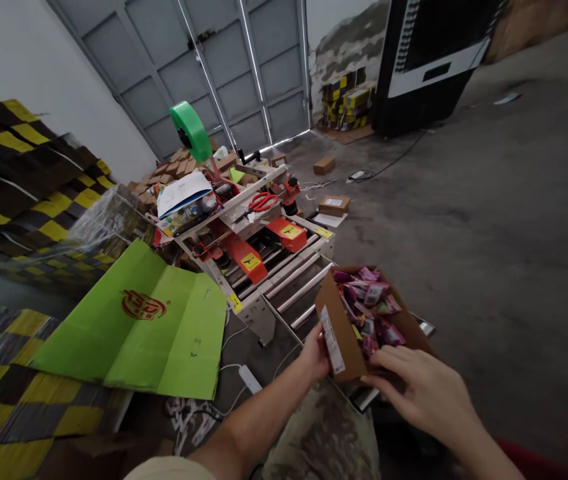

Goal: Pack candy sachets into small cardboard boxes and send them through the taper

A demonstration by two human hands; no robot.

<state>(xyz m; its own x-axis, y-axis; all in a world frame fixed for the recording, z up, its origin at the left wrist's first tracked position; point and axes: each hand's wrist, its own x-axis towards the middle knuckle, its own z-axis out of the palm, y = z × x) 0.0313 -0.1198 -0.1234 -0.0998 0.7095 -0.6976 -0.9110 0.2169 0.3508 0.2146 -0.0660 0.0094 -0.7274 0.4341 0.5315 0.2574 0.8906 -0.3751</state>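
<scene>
An open cardboard box [354,363] full of small pink and purple packets [368,297] rests on the near end of a roller conveyor [291,283]. A white label [333,340] is stuck to its left side. Low on that side, my left hand [315,353] grips the box, its fingers partly hidden. At the near edge, my right hand [417,387] is closed over the cardboard, with the thumb outside and the fingertips by the packets. The box's underside is out of sight.
Beyond the box stands a taping machine with orange guards [289,233], red scissors [263,202] and a green tape roll [191,130]. Left are a green folded board [139,320] and stacked yellow-and-black taped cartons [29,180]. A power strip [250,379] and small boxes [334,205] lie on the floor.
</scene>
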